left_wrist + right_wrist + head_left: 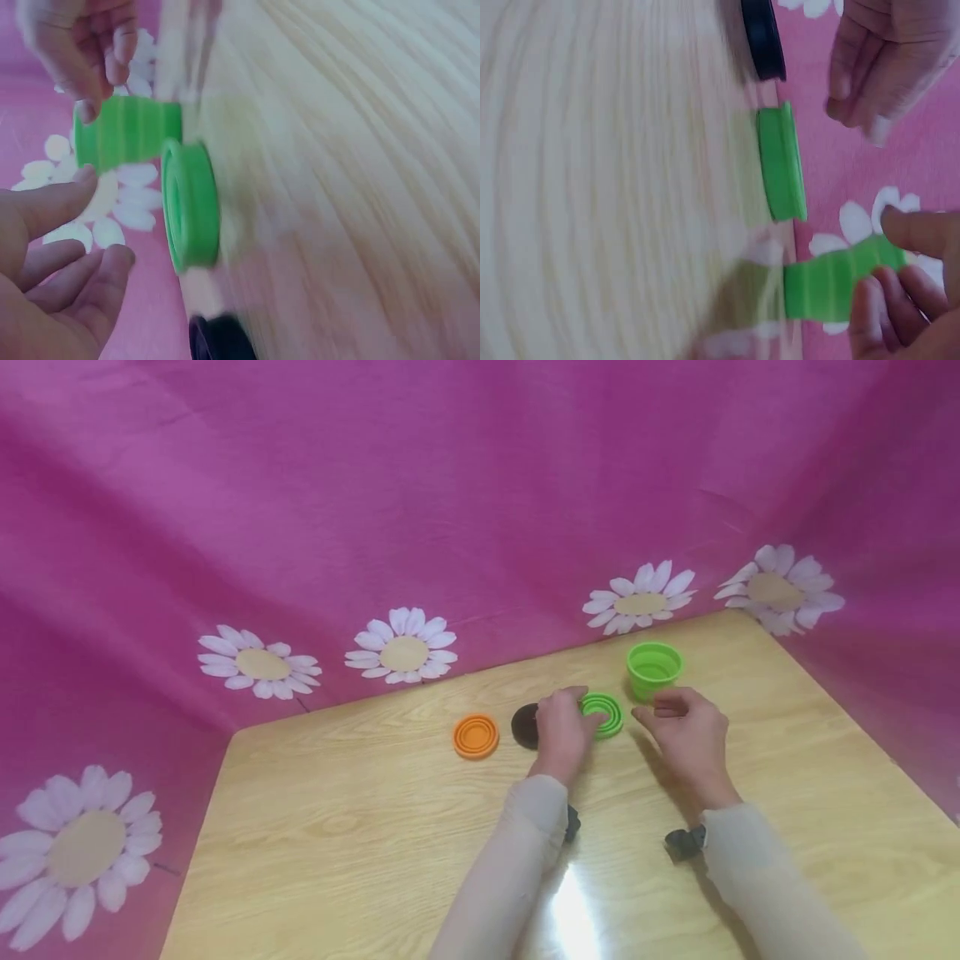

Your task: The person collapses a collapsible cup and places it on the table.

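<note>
A collapsed green cup (603, 716) lies flat on the table with its rings showing. Over it and the dark disc-shaped piece (523, 727) hovers my left hand (564, 728), fingers loosely bent and parted, with nothing between them. In the left wrist view this hand (56, 281) is apart from the collapsed cup (191, 206). An expanded green cup (654, 670) stands upright farther back on the right. My right hand (688, 739) is just in front of it, thumb and fingers apart. The right wrist view shows that hand (922, 289) overlapping the expanded cup (832, 285).
A collapsed orange cup (476, 737) lies left of the dark piece, in the same row. The wooden table (337, 835) backs onto a pink cloth (480, 510) printed with white flowers, which also hangs at both sides.
</note>
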`<state>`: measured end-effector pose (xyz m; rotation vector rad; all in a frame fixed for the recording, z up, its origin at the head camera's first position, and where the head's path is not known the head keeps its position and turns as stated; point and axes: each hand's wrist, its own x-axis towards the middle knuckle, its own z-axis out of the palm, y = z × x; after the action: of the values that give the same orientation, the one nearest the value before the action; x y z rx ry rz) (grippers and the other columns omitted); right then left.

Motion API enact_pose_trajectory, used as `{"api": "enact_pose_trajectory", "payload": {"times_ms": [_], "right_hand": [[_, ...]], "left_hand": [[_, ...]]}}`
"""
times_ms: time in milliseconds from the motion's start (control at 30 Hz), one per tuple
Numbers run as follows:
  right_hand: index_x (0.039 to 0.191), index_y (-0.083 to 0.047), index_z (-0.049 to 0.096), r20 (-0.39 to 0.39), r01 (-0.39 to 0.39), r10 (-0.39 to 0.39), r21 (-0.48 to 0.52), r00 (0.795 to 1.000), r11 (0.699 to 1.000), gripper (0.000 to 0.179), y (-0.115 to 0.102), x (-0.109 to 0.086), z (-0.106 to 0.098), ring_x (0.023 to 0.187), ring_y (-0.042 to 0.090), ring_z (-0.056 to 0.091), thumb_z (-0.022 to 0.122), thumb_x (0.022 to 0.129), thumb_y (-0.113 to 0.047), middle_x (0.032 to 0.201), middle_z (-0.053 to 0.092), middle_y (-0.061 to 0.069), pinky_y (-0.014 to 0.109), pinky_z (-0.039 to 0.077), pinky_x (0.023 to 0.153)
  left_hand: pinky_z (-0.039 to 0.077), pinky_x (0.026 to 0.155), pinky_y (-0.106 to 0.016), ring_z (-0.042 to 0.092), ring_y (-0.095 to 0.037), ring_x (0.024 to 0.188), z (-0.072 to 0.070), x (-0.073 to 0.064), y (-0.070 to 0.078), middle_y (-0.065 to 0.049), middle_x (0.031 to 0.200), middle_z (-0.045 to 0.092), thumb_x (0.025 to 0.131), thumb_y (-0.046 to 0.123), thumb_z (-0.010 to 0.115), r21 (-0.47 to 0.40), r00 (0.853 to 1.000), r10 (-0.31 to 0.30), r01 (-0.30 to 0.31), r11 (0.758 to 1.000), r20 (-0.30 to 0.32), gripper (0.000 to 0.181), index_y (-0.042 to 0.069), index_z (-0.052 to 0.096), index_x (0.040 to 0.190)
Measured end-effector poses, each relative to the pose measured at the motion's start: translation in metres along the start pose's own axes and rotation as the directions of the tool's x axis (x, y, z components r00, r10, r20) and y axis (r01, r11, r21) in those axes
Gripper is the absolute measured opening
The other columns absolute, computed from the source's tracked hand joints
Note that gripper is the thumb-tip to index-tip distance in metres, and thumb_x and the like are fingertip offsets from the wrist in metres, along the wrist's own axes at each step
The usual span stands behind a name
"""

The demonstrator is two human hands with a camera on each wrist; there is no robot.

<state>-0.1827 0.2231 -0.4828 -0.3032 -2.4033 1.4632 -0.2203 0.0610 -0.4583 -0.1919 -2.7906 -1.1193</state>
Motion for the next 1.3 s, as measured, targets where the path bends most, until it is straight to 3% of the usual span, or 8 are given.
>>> {"api": "enact_pose_trajectory", "payload": {"times_ms": [100, 233, 500, 667, 833, 933, 1100, 1300], "right_hand": [[0.118, 0.002, 0.064, -0.105, -0.063, 0.068, 0.047, 0.992, 0.997, 0.044, 0.003, 0.005, -0.007, 0.097, 0.02, 0.063, 0.081, 0.088, -0.025, 0.109, 0.068, 0.015, 0.016, 0.052, 0.078], [0.128, 0.004, 0.059, -0.144, -0.08, 0.088, 0.055, 0.986, 0.995, 0.054, 0.006, 0.016, -0.015, 0.108, 0.026, 0.06, 0.081, 0.087, -0.023, 0.121, 0.064, 0.019, 0.027, 0.053, 0.088], [0.144, 0.01, 0.043, 0.009, -0.011, 0.01, 0.062, 1.0, 0.998, 0.071, 0.004, 0.03, -0.015, 0.125, 0.044, 0.055, 0.078, 0.09, -0.02, 0.139, 0.051, 0.033, 0.049, 0.05, 0.101], [0.141, 0.007, 0.049, 0.057, 0.053, -0.058, 0.084, 0.997, 0.995, 0.062, 0.004, 0.034, -0.013, 0.125, 0.041, 0.056, 0.077, 0.091, -0.016, 0.138, 0.054, 0.03, 0.045, 0.05, 0.1], [0.142, 0.005, 0.05, 0.077, 0.011, -0.017, 0.088, 0.997, 0.996, 0.058, 0.0, 0.035, -0.014, 0.125, 0.037, 0.057, 0.075, 0.092, -0.012, 0.138, 0.055, 0.026, 0.038, 0.051, 0.1], [0.142, 0.005, 0.049, 0.076, -0.012, 0.004, 0.104, 0.997, 0.994, 0.057, -0.004, 0.034, -0.017, 0.124, 0.036, 0.058, 0.074, 0.093, -0.01, 0.138, 0.055, 0.026, 0.032, 0.053, 0.096], [0.142, 0.004, 0.05, 0.068, 0.001, -0.01, 0.138, 0.998, 0.99, 0.055, -0.014, 0.029, -0.024, 0.122, 0.036, 0.06, 0.072, 0.093, -0.01, 0.137, 0.056, 0.027, 0.022, 0.055, 0.088], [0.142, 0.005, 0.05, 0.1, 0.078, -0.095, 0.167, 0.99, 0.983, 0.059, -0.03, 0.015, -0.032, 0.119, 0.037, 0.062, 0.076, 0.091, -0.008, 0.133, 0.059, 0.027, 0.02, 0.055, 0.088]], "left_hand": [[0.056, 0.089, -0.026, 0.069, -0.015, 0.097, 0.008, 0.005, 0.009, -0.006, 0.108, 0.074, 0.079, 0.018, 0.088, -0.098, 1.0, 0.01, -0.011, 0.995, -0.006, 0.045, 0.007, 0.073, 0.12], [0.056, 0.084, -0.019, 0.069, -0.012, 0.094, 0.022, 0.013, 0.021, -0.007, 0.109, 0.074, 0.077, 0.015, 0.088, -0.188, 1.0, 0.021, -0.025, 0.982, -0.02, 0.046, 0.005, 0.073, 0.12], [0.057, 0.086, -0.024, 0.066, -0.023, 0.113, 0.032, 0.028, 0.034, -0.011, 0.131, 0.065, 0.083, 0.013, 0.084, -0.309, 0.996, -0.076, 0.087, 0.947, 0.048, 0.063, 0.004, 0.057, 0.14], [0.053, 0.097, -0.027, 0.061, -0.019, 0.122, 0.037, 0.031, 0.035, -0.007, 0.136, 0.062, 0.084, 0.014, 0.082, -0.352, 0.993, -0.096, 0.116, 0.929, 0.074, 0.065, 0.007, 0.055, 0.142], [0.049, 0.102, -0.026, 0.062, -0.014, 0.119, 0.039, 0.03, 0.035, -0.006, 0.13, 0.065, 0.084, 0.009, 0.08, -0.425, 0.994, -0.061, 0.094, 0.9, 0.092, 0.058, 0.005, 0.059, 0.138], [0.052, 0.096, -0.023, 0.065, -0.013, 0.114, 0.036, 0.028, 0.036, -0.006, 0.126, 0.068, 0.084, 0.01, 0.081, -0.443, 0.995, -0.04, 0.076, 0.893, 0.091, 0.056, 0.005, 0.061, 0.136], [0.056, 0.083, -0.017, 0.069, -0.013, 0.106, 0.022, 0.023, 0.036, -0.007, 0.121, 0.071, 0.084, 0.013, 0.083, -0.483, 0.997, 0.055, -0.021, 0.875, 0.055, 0.049, 0.008, 0.067, 0.13], [0.057, 0.079, -0.015, 0.071, -0.017, 0.1, -0.005, 0.009, 0.025, -0.012, 0.116, 0.072, 0.082, 0.007, 0.084, -0.568, 0.986, 0.168, -0.13, 0.813, 0.016, 0.047, 0.004, 0.069, 0.126]]}}
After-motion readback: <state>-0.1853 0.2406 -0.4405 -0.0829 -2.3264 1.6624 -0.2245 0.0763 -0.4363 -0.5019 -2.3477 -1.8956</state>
